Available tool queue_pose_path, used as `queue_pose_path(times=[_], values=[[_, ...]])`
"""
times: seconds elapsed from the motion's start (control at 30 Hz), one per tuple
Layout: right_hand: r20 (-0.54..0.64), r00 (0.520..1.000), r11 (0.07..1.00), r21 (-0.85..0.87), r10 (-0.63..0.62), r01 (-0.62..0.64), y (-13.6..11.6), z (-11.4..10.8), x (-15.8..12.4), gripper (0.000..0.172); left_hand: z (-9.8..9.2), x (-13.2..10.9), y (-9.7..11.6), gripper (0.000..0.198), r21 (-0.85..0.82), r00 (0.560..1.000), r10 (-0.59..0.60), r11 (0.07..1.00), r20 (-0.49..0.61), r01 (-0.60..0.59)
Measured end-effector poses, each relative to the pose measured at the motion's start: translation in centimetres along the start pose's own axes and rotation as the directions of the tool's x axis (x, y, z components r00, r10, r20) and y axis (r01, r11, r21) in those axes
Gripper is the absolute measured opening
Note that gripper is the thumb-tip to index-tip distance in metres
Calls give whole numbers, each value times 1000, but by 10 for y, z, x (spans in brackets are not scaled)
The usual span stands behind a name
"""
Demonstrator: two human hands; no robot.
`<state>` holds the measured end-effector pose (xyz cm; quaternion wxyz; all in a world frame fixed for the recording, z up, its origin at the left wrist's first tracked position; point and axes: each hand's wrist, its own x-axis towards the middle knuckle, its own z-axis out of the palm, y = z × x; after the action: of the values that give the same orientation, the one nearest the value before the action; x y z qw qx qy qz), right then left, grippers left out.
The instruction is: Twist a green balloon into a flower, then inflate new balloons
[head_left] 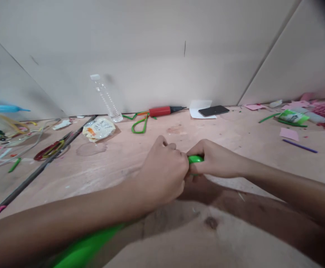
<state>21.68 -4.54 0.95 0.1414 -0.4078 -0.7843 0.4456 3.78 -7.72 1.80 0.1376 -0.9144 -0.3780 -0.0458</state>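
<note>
A long green balloon [196, 159] is in both hands above the wooden table, near the middle of the view. Its short bulge shows shiny between the hands, and a wider blurred stretch reappears beneath my left forearm. My left hand [166, 173] is wrapped round it in a fist, which hides the part inside. Close against it, my right hand [207, 158] pinches the bulge between thumb and fingers. Further back lies a red hand pump [160, 111] with a black nozzle, beside loops of thin green balloon [140, 126].
By the wall stand a clear plastic bottle [108, 98] and a crumpled packet [99, 129]. A phone [214, 111] rests on white paper. Scissors [52, 147] and scraps lie left, across a dark table gap. Pink paper [289, 134] and a purple stick [299, 146] are right.
</note>
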Motion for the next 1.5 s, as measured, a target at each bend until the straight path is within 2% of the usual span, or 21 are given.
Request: queue_pose_path(times=[0.1, 0.2, 0.23, 0.3, 0.33, 0.37, 0.43, 0.5, 0.57, 0.6, 0.67, 0.73, 0.8, 0.87, 0.97, 1.03, 1.13, 1.27, 1.33, 1.4, 1.5], values=[[218, 976, 954, 291, 3, -68, 10, -12, 11, 18, 1, -3, 5, 17, 80, 995, 62, 995, -81, -56], [334, 943, 941, 324, -17, -98, 18, -16, 17, 22, 5, -3, -2, 20, -93, 998, -26, 995, -51, 21], [291, 957, 961, 268, -14, -67, 20, -16, 17, 21, 7, -3, -7, 18, -194, 996, -85, 978, -18, 80], [36, 998, 996, 62, -59, 56, 26, -15, 15, 21, 14, -1, -21, 11, -434, 977, -192, 876, 89, 212], [-134, 981, 988, -80, -142, 132, 29, -14, 14, 22, 18, 0, -29, 8, -569, 962, -217, 775, 166, 274], [-275, 922, 947, -243, -273, 208, 32, -14, 11, 23, 24, 1, -37, 9, -699, 944, -208, 635, 254, 328], [-334, 733, 744, -577, -592, 337, 36, -12, 6, 36, 36, 2, -49, 13, -858, 915, -149, 317, 375, 403], [-124, 590, 428, -805, -798, 410, 37, -11, 2, 48, 48, 1, -56, 16, -908, 911, -83, 80, 405, 411], [99, 542, 182, -879, -834, 440, 36, -7, -1, 45, 57, -1, -55, 17, -916, 919, -23, -93, 393, 390], [167, 536, 111, -887, -828, 449, 35, -5, -2, 40, 61, -3, -54, 16, -909, 922, 3, -168, 386, 381], [226, 521, 48, -886, -823, 461, 32, -1, -1, 31, 63, -5, -48, 15, -881, 924, 60, -281, 379, 380], [232, 497, 29, -886, -836, 463, 30, 2, 1, 24, 62, -7, -44, 15, -861, 921, 114, -325, 374, 390], [190, 484, 49, -897, -854, 439, 29, 4, 1, 21, 59, -7, -43, 16, -873, 925, 150, -306, 349, 379], [149, 528, 104, -901, -836, 420, 28, 3, -1, 20, 54, -6, -45, 19, -908, 933, 162, -226, 323, 354], [141, 615, 167, -894, -776, 415, 29, 2, -6, 19, 46, -5, -46, 20, -943, 934, 136, 23, 332, 332], [144, 642, 191, -886, -753, 423, 30, 2, -9, 18, 39, -5, -43, 17, -918, 930, 81, 213, 359, 336], [33, 698, 375, -825, -715, 422, 29, 5, -10, 14, 26, -10, -32, 10, -818, 940, -98, 468, 327, 334], [-153, 842, 801, -435, -517, 412, 23, 7, -7, 1, 10, -20, -17, 7, -627, 957, -254, 725, 141, 284], [-141, 934, 941, -143, -327, 308, 19, 8, -4, 12, 7, -23, -13, 7, -535, 967, -243, 809, 74, 244], [-68, 991, 985, 120, -115, 123, 17, 9, -1, 16, 9, -25, -11, 10, -454, 978, -209, 870, 12, 192], [37, 996, 933, 351, 76, -84, 15, 12, 3, 16, 17, -26, -9, 17, -394, 989, -135, 913, -61, 100]])
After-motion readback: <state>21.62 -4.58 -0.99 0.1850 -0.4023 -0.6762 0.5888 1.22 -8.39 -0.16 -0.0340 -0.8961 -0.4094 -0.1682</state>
